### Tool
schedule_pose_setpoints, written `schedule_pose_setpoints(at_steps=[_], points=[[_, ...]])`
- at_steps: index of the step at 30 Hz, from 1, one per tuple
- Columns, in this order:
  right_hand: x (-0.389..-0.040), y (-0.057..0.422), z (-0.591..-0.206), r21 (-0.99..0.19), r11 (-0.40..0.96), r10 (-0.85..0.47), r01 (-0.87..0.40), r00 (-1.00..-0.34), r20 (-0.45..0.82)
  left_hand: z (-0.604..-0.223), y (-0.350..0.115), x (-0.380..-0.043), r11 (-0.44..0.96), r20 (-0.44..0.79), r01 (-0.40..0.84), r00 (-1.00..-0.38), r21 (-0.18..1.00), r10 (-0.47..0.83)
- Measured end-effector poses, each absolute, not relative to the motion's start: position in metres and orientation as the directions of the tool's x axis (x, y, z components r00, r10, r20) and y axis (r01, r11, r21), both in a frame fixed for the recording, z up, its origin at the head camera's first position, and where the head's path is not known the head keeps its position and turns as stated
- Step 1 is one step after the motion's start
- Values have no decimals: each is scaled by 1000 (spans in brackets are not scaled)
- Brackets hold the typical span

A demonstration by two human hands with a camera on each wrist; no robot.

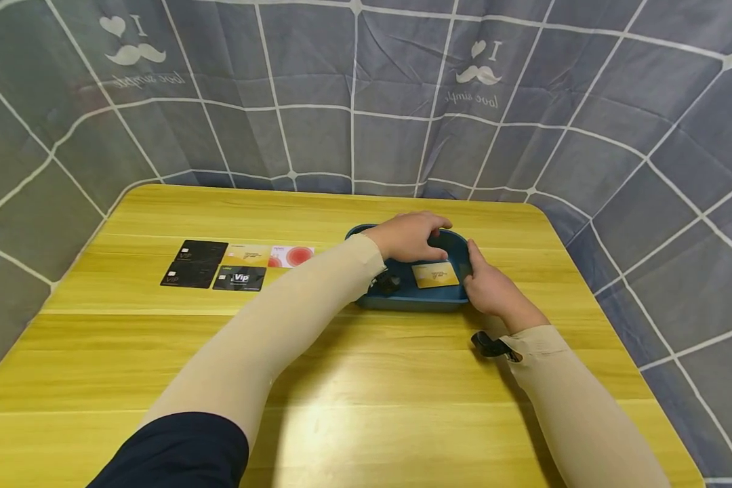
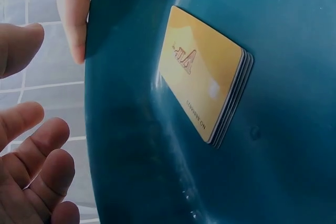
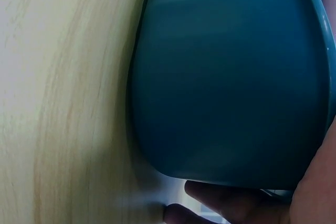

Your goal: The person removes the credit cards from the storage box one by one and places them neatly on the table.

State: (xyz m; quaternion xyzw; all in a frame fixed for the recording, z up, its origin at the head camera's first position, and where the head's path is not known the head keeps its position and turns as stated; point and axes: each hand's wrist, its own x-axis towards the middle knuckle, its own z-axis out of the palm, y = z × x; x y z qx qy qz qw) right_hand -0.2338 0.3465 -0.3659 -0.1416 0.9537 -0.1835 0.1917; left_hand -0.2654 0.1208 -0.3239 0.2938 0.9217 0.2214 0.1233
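A blue plastic bin (image 1: pixel 415 306) sits on the table, with a neat stack of cards (image 2: pixel 202 74) inside near its right end; the top card is gold. Over the bin reaches my left hand (image 1: pixel 410 236), fingers loosely bent and apart, holding nothing. In the left wrist view its thumb and fingertips are spread beside the bin's rim, away from the cards. My right hand (image 1: pixel 494 288) grips the bin's right end, thumb at the rim and fingers along the outer wall, as the right wrist view (image 3: pixel 236 203) also shows.
Left of the bin, cards lie in two rows: black VIP cards (image 1: pixel 189 274), a gold card (image 1: pixel 247 255), a dark Vip card (image 1: pixel 239 278) and a white card with red circles (image 1: pixel 293 256). A grey checked curtain (image 1: pixel 317 135) surrounds the wooden table (image 1: pixel 366 420).
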Motion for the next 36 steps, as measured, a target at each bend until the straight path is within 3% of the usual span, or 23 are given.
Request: schedule_pose_setpoints(at_steps=[17,25,36], points=[[-231,341,-363,-407,892,-340,-198,-886,-314,-330,118,-264,720,-118,456,-798,523,591],[-230,342,-363,-416,891,-332,-181,-886,-325,-343,109,-266,755,-264,367,-778,544,569],[-230,343,-365,-431,888,-324,-160,-883,-340,-355,109,-267,759,-330,321,-755,566,566]])
